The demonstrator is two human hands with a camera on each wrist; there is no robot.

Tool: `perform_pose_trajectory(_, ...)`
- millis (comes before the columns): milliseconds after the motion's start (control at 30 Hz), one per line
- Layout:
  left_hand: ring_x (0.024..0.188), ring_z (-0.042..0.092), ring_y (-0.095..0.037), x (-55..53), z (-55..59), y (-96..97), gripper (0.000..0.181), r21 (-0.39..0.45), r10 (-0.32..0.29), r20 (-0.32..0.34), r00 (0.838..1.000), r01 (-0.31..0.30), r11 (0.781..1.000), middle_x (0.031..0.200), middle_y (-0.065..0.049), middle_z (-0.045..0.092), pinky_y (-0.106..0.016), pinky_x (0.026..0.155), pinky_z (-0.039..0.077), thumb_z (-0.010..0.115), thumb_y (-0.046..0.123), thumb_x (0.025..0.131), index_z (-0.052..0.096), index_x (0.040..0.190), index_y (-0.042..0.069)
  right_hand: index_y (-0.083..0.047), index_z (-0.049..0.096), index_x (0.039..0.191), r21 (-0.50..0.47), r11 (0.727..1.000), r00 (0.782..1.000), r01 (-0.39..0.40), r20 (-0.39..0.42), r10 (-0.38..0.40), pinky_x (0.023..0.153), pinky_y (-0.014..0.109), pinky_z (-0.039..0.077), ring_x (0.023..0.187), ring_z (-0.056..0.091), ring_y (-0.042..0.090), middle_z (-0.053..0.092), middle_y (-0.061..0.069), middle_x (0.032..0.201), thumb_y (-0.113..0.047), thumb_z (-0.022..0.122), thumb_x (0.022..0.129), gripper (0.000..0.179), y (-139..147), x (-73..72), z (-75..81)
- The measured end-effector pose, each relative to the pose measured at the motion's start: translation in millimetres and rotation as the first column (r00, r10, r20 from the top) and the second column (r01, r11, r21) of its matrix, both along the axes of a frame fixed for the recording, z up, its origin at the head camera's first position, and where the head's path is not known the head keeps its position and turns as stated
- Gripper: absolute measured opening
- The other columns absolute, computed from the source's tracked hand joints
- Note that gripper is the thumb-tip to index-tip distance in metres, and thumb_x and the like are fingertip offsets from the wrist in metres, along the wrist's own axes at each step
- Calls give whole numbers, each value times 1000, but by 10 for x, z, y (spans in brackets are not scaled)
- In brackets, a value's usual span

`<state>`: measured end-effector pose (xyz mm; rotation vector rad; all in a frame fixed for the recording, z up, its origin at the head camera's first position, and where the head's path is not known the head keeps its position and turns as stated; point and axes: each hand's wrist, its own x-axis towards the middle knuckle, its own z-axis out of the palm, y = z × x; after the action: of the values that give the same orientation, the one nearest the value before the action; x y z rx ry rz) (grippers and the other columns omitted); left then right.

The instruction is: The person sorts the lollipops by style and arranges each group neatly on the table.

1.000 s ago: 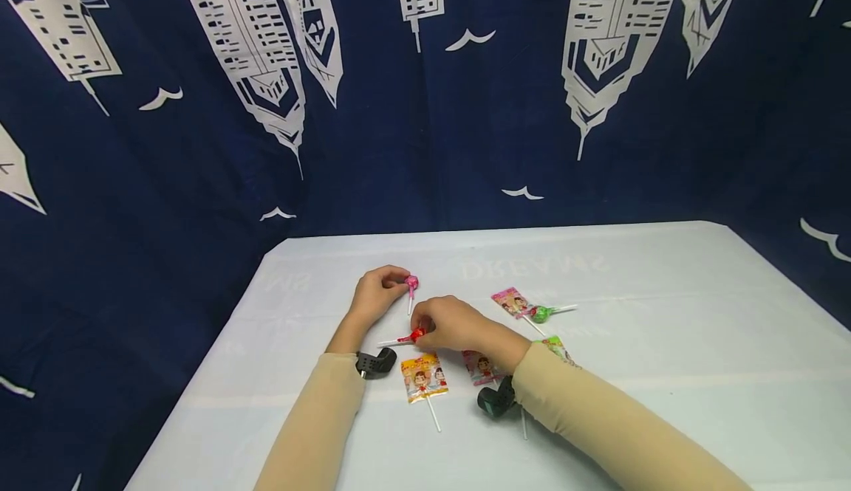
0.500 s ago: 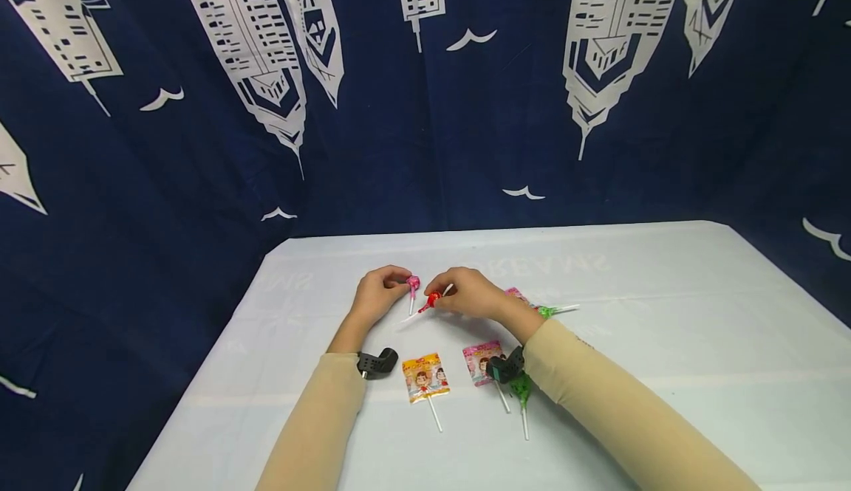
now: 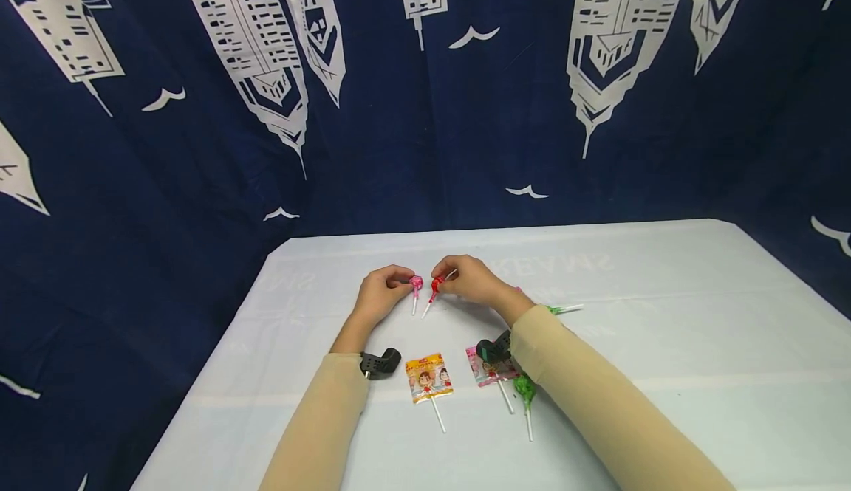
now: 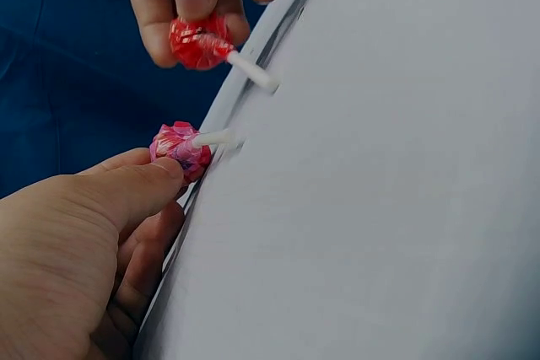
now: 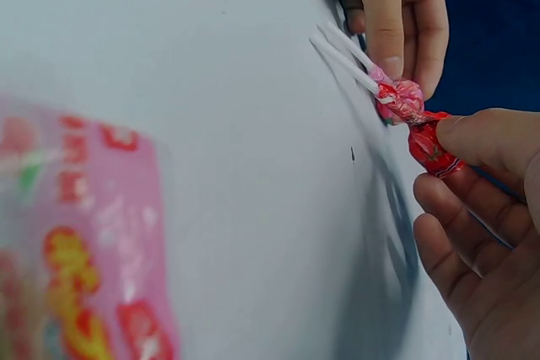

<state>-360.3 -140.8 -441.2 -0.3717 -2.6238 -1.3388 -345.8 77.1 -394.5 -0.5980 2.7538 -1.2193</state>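
My left hand [image 3: 380, 295] pinches the wrapped ball of a pink lollipop [image 3: 417, 282] between thumb and fingers. Its white stick points toward me, as the left wrist view also shows for the pink lollipop [image 4: 181, 147]. Just to the right, my right hand [image 3: 473, 282] pinches a red lollipop [image 3: 436, 285] by its ball. In the right wrist view the thumb lies on the red wrapper [image 5: 430, 145], with the other fingers beneath. The two lollipops sit side by side near the far part of the white table, sticks slanting toward me.
Nearer me on the table [image 3: 299, 417] lie a lollipop in a yellow packet [image 3: 428, 378], one in a pink packet [image 3: 488, 368] and a green lollipop [image 3: 524, 388]. Another green lollipop [image 3: 565, 308] shows partly behind the right forearm. A dark blue printed curtain [image 3: 425, 159] hangs behind.
My right hand has carried the red lollipop away from me and slightly right, up beside the pink one, turning its stick toward me. My left hand has kept its place and hold.
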Motion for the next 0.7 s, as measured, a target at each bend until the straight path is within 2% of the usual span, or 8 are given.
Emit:
perform_pose_trajectory(233,81,63,-11,-8,0,8,20,0,2,5,1000,-2,1000,103,-4,77,-25,73,49,76,14,88,75,108,14,-7,71,114,1,1000,999,20,36,-20,88,33,52,100,64,22,71,10,113,-12,70,91,24,-56,-65,-17)
perform_pose_trajectory(500,81,62,-10,-13,-10,-2,21,4,-7,8,1000,7,1000,104,-4,77,-25,73,49,76,15,88,75,109,15,-7,73,114,28,998,998,60,13,-60,94,38,50,101,64,21,73,10,110,-11,68,92,22,-85,-107,-65)
perform_pose_trajectory(700,79,62,-10,-21,-19,-5,21,10,-6,4,1000,6,1000,103,-3,77,-24,72,49,77,15,87,75,108,15,-6,74,111,25,998,998,59,-19,-59,92,37,50,97,65,20,74,10,107,-10,69,91,21,-112,-131,-87)
